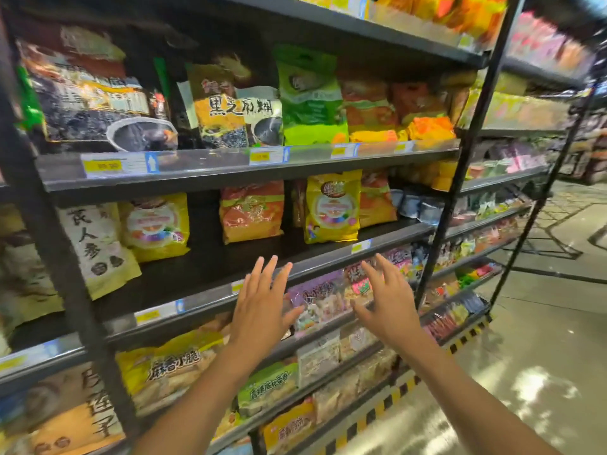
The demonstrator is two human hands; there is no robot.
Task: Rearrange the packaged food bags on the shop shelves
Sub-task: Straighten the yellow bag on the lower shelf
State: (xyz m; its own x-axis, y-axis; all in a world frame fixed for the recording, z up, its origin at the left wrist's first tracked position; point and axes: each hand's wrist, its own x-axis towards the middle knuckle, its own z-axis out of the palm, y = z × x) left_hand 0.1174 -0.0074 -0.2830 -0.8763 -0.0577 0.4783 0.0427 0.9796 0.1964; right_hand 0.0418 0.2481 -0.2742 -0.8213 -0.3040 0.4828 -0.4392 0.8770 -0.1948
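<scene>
My left hand (262,303) and my right hand (387,300) are both raised in front of the shelves, fingers spread, holding nothing. They hover just below the edge of the middle shelf (328,254). On that shelf stand a yellow bag (331,206), an orange bag (251,211) and another yellow bag (156,226). Behind my hands, one shelf lower, lies a purple bag (315,290) among other snack packs. The upper shelf holds a black sesame bag (236,106) and a green bag (310,96).
Black metal uprights (460,165) divide the shelf units. A pale bag with large black characters (98,247) leans at the left. Lower shelves carry a yellow snack bag (170,366) and a green pack (267,385). The aisle floor (525,372) lies to the right, with a yellow-black striped base edge.
</scene>
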